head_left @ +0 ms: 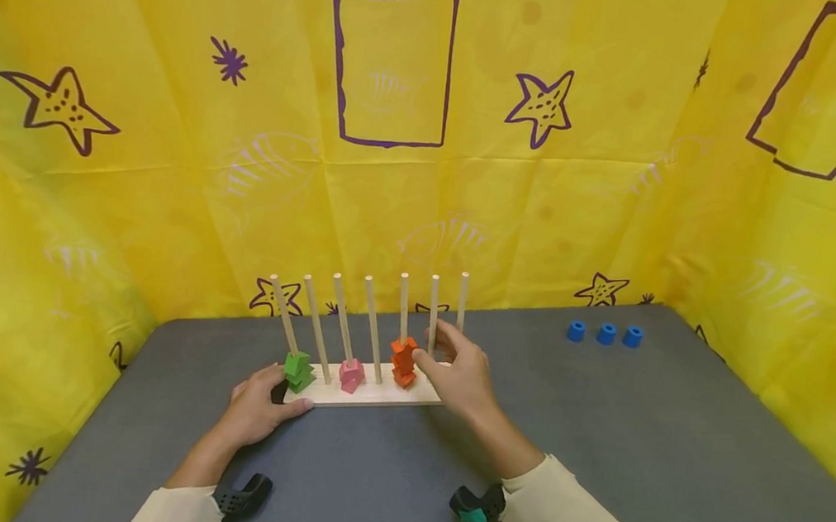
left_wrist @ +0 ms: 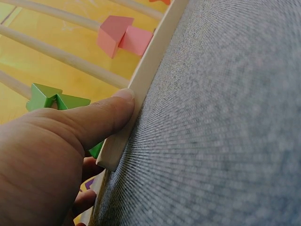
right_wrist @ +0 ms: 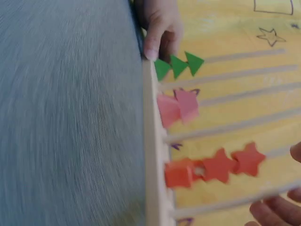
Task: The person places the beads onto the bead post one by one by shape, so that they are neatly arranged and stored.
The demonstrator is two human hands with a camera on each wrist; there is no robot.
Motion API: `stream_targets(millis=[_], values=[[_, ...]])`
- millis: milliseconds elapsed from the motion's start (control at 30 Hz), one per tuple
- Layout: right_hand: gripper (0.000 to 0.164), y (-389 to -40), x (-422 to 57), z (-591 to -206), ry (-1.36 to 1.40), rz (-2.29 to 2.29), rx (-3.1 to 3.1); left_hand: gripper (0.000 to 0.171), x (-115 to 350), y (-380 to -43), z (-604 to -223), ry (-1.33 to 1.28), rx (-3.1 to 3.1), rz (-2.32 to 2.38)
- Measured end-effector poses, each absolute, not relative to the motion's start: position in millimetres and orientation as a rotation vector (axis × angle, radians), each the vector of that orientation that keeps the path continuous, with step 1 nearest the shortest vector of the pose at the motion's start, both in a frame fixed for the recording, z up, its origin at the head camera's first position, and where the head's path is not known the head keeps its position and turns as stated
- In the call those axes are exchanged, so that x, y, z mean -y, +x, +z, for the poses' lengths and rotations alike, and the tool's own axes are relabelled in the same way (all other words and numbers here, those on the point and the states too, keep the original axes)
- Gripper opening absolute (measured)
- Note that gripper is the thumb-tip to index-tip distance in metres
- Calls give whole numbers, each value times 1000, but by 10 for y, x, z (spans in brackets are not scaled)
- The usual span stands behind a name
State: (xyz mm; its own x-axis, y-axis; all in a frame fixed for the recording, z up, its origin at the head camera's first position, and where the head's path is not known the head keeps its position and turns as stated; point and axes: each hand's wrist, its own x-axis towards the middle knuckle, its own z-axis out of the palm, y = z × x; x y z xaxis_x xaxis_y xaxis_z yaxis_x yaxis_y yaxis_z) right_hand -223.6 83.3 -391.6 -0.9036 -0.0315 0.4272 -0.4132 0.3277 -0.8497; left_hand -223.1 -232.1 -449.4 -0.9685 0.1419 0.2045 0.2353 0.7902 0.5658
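Note:
A wooden peg board (head_left: pixel 369 398) with a row of several upright pegs stands on the table. My left hand (head_left: pixel 254 402) grips its left end, thumb (left_wrist: pixel 113 110) along the front edge and fingers behind. Green triangular blocks (head_left: pixel 298 372) are stacked on the leftmost peg, two pink blocks (head_left: pixel 351 375) on the third. Orange star-shaped blocks (right_wrist: pixel 218 165) sit on the fifth peg. Beside that stack, my right hand (head_left: pixel 462 374) is around the sixth peg's height, thumb and fingers apart with no block between them in the right wrist view.
Three blue ring-like blocks (head_left: pixel 606 334) stand in a row at the back right of the grey table (head_left: pixel 640 446). A yellow patterned cloth (head_left: pixel 468 199) hangs behind and along the sides. Black wrist bands (head_left: pixel 245 495) show at both sleeves.

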Motion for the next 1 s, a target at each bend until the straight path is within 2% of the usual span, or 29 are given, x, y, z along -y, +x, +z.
stream_targets(millis=[300,633,1000], values=[[35,-2224,-1360,-3647,606,1320,2098,57,2297,-2248,-4515,-298,2825,-926],[34,-2605,-1992,-3544,305,1323,2051,59,2314,-2245,-4494,-266,2835,-948],[40,-2897,-2513,-3922,-60,1288,2078,59,2333,-2235,-4512,-268,2838,-947]])
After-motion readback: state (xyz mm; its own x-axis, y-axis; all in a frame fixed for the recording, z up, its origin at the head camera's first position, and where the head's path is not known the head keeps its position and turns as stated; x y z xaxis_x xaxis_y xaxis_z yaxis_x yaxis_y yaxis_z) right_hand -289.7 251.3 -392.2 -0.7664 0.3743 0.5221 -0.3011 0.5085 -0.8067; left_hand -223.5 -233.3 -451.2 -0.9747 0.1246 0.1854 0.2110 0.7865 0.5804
